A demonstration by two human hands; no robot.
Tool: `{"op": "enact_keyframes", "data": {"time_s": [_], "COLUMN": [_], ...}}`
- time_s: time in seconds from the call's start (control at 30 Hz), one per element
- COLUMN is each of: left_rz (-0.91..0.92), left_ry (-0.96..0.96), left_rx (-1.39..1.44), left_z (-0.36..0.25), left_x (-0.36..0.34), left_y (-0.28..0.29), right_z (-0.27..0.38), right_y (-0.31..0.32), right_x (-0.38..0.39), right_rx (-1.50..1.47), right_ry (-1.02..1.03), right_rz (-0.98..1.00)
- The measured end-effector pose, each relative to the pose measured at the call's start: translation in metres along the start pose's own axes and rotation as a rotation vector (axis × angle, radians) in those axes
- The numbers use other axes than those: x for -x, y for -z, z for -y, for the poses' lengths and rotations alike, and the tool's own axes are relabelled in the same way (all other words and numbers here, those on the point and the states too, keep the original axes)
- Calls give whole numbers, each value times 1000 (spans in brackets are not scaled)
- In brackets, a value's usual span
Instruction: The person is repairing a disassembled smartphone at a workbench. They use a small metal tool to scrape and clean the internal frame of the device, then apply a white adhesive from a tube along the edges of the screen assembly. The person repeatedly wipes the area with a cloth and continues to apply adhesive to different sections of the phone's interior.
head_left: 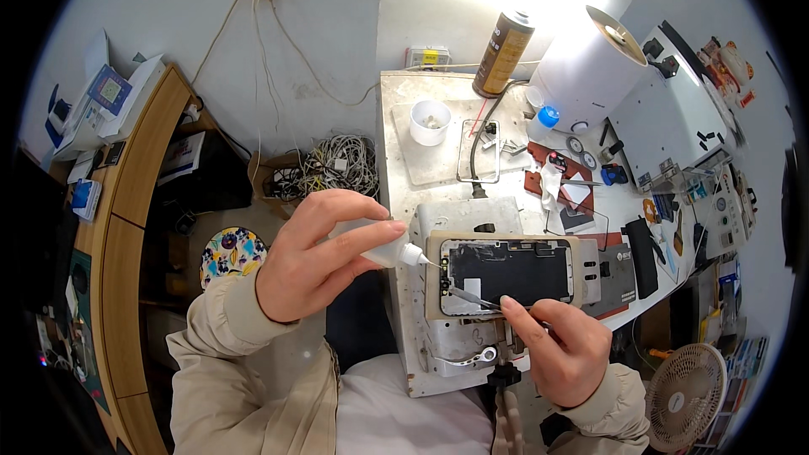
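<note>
My left hand (313,263) is closed around a translucent white squeeze bottle (381,246), tilted so that its thin needle tip points right. The tip is at the left end of an opened phone screen assembly (531,274), near a row of small parts. That assembly lies on a beige mat (432,286) over a metal fixture (430,217). My right hand (566,345) pinches a thin metal tool with a flat, pale blade (468,296). The blade lies over the assembly's lower left part; whether it touches is unclear.
A white cup (431,123), a brown spray can (503,55), a blue-capped bottle (543,121) and a white cylindrical appliance (590,67) stand farther back. Small tools and parts litter the bench's right side. A fan (687,396) stands at lower right; tangled cables (333,170) lie left of the bench.
</note>
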State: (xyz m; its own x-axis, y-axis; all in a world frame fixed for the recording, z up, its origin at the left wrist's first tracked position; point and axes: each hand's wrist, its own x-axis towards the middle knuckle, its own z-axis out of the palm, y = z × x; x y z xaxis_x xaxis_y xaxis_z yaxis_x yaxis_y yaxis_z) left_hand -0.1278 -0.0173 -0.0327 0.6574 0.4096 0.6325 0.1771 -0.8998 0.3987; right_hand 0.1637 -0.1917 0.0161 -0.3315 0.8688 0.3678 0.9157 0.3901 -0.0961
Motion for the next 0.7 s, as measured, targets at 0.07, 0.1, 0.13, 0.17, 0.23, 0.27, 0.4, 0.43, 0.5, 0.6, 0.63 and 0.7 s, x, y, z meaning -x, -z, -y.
{"op": "enact_keyframes", "data": {"time_s": [0.07, 0.1, 0.13, 0.17, 0.23, 0.27, 0.4, 0.43, 0.5, 0.6, 0.63, 0.7], "left_rz": [-2, -5, -8, -9, -5, -2, 6, 7, 7, 7, 6, 3], "left_ry": [-4, -5, -6, -6, -7, -7, -10, -11, -14, -17, -18, -16], "left_rx": [2, 4, 5, 5, 3, 2, 8, 12, 11, 8, 7, 9], "left_z": [1, 1, 1, 1, 0, 0, -1, -1, -2, -2, -2, -3], "left_x": [0, 0, 0, 0, 0, 0, 0, -1, -1, -1, -1, -1], "left_y": [-1, -1, -1, -1, -1, -2, -2, -2, -2, -2, -2, -1], "right_z": [-2, -2, -2, -2, -2, -2, 2, 3, 4, 5, 5, 6], "right_y": [0, 0, -1, -1, -1, -1, 0, 0, -1, -2, -2, -2], "right_x": [0, 0, 0, 0, 0, 0, -1, -2, -2, -2, -2, -1], "right_rx": [8, 14, 19, 25, 23, 22, -64, -89, -130, -165, -167, -173], "right_ry": [14, 16, 19, 21, 25, 27, -54, -74, -106, -135, -139, -148], "right_rz": [-3, -4, -4, -5, -12, -16, 12, 13, 15, 17, 17, 19]}}
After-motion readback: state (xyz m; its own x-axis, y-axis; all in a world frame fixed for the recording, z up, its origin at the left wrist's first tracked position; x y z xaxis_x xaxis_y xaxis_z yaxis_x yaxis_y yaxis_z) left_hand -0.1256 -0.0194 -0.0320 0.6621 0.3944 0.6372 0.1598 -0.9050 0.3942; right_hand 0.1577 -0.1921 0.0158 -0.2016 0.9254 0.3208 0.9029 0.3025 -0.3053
